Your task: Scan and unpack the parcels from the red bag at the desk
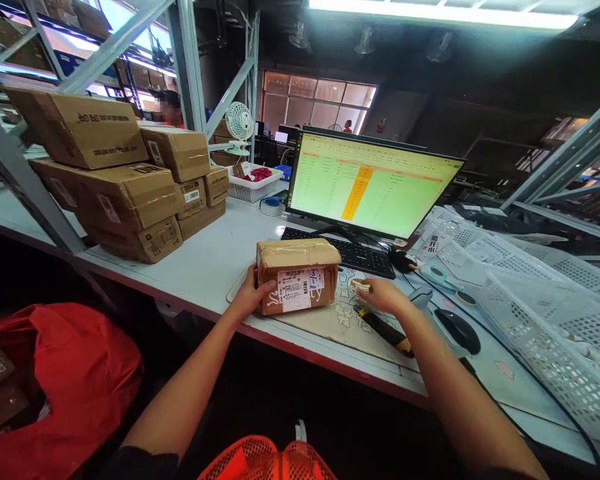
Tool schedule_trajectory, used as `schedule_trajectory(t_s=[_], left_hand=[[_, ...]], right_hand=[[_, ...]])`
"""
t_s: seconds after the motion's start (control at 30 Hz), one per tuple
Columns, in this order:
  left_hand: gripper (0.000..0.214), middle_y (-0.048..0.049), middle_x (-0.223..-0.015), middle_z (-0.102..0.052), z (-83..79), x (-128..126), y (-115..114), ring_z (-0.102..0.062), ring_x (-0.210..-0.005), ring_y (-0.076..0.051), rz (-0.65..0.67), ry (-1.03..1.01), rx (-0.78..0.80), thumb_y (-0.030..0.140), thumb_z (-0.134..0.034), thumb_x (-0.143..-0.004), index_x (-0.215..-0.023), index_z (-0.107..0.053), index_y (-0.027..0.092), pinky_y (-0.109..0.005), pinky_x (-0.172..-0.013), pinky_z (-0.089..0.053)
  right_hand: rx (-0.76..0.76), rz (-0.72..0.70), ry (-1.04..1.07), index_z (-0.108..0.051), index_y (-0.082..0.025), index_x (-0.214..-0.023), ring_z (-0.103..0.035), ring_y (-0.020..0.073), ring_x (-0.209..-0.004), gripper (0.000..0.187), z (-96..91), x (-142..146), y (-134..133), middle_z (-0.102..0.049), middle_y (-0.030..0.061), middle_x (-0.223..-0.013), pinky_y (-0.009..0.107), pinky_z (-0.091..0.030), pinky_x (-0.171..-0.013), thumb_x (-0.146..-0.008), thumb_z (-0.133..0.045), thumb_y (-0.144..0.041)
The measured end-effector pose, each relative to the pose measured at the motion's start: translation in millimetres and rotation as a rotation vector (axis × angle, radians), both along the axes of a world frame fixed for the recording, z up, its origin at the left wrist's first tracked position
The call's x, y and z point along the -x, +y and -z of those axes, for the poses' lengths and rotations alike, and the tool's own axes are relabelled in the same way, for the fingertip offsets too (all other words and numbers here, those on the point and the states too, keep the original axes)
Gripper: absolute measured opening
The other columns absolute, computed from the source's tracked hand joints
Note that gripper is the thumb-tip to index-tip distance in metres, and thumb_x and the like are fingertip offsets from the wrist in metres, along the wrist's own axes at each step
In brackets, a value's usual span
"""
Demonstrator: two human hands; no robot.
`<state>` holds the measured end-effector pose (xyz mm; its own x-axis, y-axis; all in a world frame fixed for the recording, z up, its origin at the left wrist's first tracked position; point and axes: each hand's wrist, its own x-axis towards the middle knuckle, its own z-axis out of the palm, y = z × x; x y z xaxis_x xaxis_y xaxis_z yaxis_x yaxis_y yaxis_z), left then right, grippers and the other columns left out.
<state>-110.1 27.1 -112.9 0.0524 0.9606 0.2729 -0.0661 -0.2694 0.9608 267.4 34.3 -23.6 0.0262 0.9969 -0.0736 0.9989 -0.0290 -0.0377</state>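
Observation:
A small taped cardboard parcel [299, 275] with a white shipping label stands on the white table [205, 263] in front of the keyboard [353, 252]. My left hand [253, 292] is wrapped against the parcel's left side, gripping it. My right hand [383, 293] hovers just right of the parcel, fingers curled round a small pale object I cannot make out. A yellow-and-black utility knife [384, 329] lies on the mat just under that hand.
A monitor [373, 185] shows a green spreadsheet. Stacked cardboard boxes [125, 180] fill the table's left. White perforated trays [545, 300] lie at right, with a black mouse [459, 329]. A red bag [60, 380] sits low left. Another person stands behind the boxes.

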Motion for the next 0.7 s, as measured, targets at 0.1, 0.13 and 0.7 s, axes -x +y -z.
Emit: schedule_trajectory(t_s=[0.1, 0.13, 0.7], left_hand=[[0.093, -0.0140, -0.148, -0.060, -1.1, -3.6, -3.0, -0.058, -0.137, -0.034, 0.061, 0.043, -0.024, 0.049, -0.086, -0.072, -0.149, -0.040, 0.022, -0.052, -0.117, -0.047], [0.097, -0.0145, -0.150, -0.058, -1.4, -5.2, -3.7, -0.057, -0.138, -0.034, 0.081, 0.055, -0.029, 0.047, -0.088, -0.070, -0.150, -0.039, 0.022, -0.052, -0.118, -0.046], [0.085, -0.0236, -0.139, -0.057, -112.4, -30.1, -92.6, -0.049, -0.128, -0.043, -0.414, 1.194, -0.613, 0.014, -0.073, -0.073, -0.154, -0.049, 0.013, -0.060, -0.116, -0.030]], right_hand=[[-0.038, -0.073, 0.009, -0.073, -0.014, -0.130, -0.068, 0.0364, -0.122, 0.045, 19.3, -7.9, -65.1, -0.071, 0.0192, -0.131, 0.046, -0.054, -0.105, -0.093, -0.065, -0.037], [-0.077, -0.089, 0.018, -0.073, -0.017, -0.131, -0.067, 0.0366, -0.123, 0.043, 26.5, -10.9, -82.4, -0.071, 0.0185, -0.133, 0.047, -0.054, -0.106, -0.094, -0.061, -0.036], [-0.375, -0.177, 0.869, -0.049, -0.018, -0.156, -0.065, 0.0169, -0.058, 0.063, -11.9, 53.9, -150.5, -0.066, 0.0022, -0.080, 0.031, -0.056, -0.056, -0.104, -0.039, -0.052]])
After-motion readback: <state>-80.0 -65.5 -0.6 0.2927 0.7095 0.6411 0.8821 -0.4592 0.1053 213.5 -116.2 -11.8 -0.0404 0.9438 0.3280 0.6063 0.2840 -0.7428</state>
